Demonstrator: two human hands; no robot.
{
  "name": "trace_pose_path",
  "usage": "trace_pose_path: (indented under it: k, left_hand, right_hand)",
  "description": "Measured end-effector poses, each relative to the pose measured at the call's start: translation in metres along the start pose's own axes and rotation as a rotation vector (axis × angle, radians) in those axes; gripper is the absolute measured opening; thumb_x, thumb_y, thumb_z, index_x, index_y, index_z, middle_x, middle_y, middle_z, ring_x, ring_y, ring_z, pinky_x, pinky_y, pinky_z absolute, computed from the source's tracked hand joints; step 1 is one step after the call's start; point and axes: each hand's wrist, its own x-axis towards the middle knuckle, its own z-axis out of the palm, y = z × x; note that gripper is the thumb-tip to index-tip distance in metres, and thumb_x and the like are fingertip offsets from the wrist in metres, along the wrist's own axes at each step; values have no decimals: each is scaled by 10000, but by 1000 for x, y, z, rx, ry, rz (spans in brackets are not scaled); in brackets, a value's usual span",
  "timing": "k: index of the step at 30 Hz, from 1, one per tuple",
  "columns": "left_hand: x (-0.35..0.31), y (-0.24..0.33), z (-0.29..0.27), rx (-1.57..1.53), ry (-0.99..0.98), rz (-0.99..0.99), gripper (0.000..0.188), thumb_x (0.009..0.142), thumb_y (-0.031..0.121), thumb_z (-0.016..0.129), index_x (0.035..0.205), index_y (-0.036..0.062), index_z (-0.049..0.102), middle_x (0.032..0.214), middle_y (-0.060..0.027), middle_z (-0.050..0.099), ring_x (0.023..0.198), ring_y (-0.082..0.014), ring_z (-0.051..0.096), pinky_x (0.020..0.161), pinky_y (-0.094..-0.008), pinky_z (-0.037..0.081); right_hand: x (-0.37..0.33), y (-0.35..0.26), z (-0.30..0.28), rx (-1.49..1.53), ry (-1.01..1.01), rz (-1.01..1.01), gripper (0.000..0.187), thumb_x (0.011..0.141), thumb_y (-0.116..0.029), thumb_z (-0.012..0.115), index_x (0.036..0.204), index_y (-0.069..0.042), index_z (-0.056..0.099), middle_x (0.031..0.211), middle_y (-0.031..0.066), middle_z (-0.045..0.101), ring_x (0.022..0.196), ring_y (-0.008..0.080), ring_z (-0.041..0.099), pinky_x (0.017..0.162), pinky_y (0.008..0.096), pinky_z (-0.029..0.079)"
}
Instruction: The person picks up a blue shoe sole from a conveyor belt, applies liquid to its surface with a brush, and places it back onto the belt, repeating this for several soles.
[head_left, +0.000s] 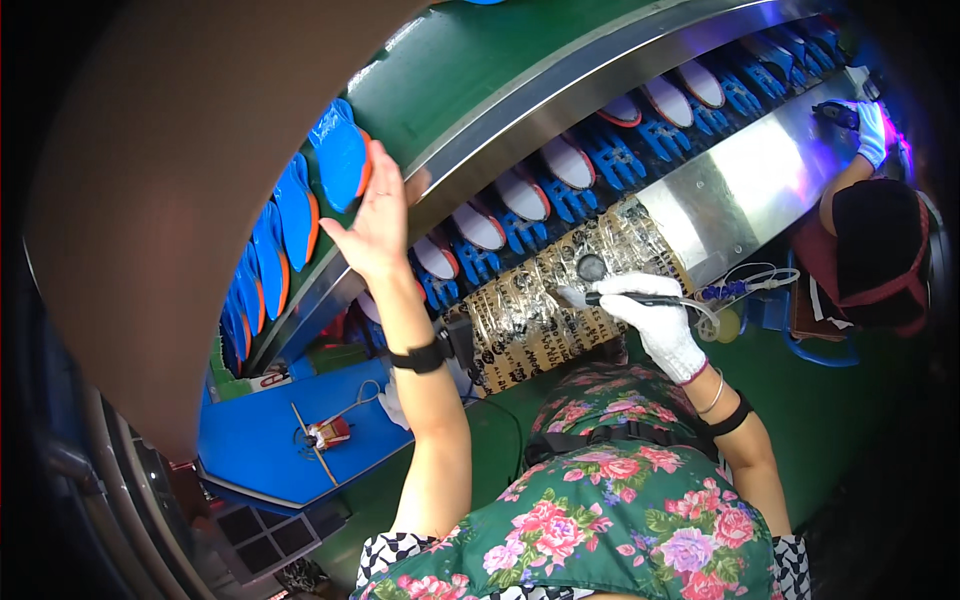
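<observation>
My left hand (pixel 378 222), bare and with fingers stretched out, is raised at the edge of the green belt. Its fingertips meet the orange rim of a blue shoe-shaped piece (pixel 340 158) in this view; whether they touch it I cannot tell. In a white glove, my right hand (pixel 655 318) grips a black-handled brush (pixel 632 299) with a tube at its back end. The pale brush tip points left over a work ledge (pixel 535 315) covered in printed brown paper and clear film. Near the tip sits a small dark round pot (pixel 591 267).
Several white soles with red rims (pixel 568 162) stand among blue holders (pixel 575 200) on the line beyond the ledge. More blue pieces (pixel 296 215) lie at left on the green belt (pixel 470 75). A co-worker's gloved hand (pixel 873 135) is at far right. A blue table (pixel 250 435) stands lower left.
</observation>
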Motion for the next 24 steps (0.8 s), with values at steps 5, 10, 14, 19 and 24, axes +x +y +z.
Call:
trace_pose_path:
  k: [5, 10, 14, 19, 24]
  left_hand:
    - [-4, -67, 11, 356, 9, -120, 910, 975, 597, 558, 1580, -18, 269, 1571, -246, 362, 1466, -378, 368, 1186, -504, 342]
    - [44, -157, 35, 1193, -145, -89, 650, 1010, 372, 608, 1512, 4, 420, 1421, -230, 501, 1286, -380, 532, 1067, -467, 453]
    - [117, -224, 68, 1972, -244, 312, 780, 893, 408, 764, 1522, 67, 453, 1430, -216, 494, 1341, -358, 486, 1077, -472, 436]
    - [224, -255, 67, 2959, -298, 697, 751, 827, 640, 699, 1465, 268, 565, 1560, -286, 379, 1446, -433, 381, 1125, -643, 322]
    - [250, -257, 62, 2912, -112, 408, 524, 803, 603, 703, 1237, 310, 681, 1502, -264, 488, 1435, -444, 408, 1142, -608, 307]
  right_hand:
    - [-3, 3, -22, -27, 31, -8, 170, 878, -21, 750, 1044, 2, 779, 974, 66, 772, 869, 114, 692, 798, 266, 548]
    - [-4, 2, -47, 28, 102, -26, 184, 884, -33, 745, 1061, 11, 770, 988, 75, 776, 884, 120, 701, 819, 267, 554]
    - [-8, -10, -69, 56, 165, 0, 189, 889, -55, 747, 1067, 4, 768, 985, 73, 774, 893, 109, 697, 821, 257, 550]
    - [-12, -9, -89, 64, 191, -34, 202, 885, -64, 749, 1074, 6, 767, 989, 71, 774, 895, 109, 695, 823, 259, 550]
    - [-18, -18, -109, 81, 286, 8, 181, 879, -33, 747, 1052, 11, 774, 958, 56, 765, 852, 97, 683, 800, 236, 538]
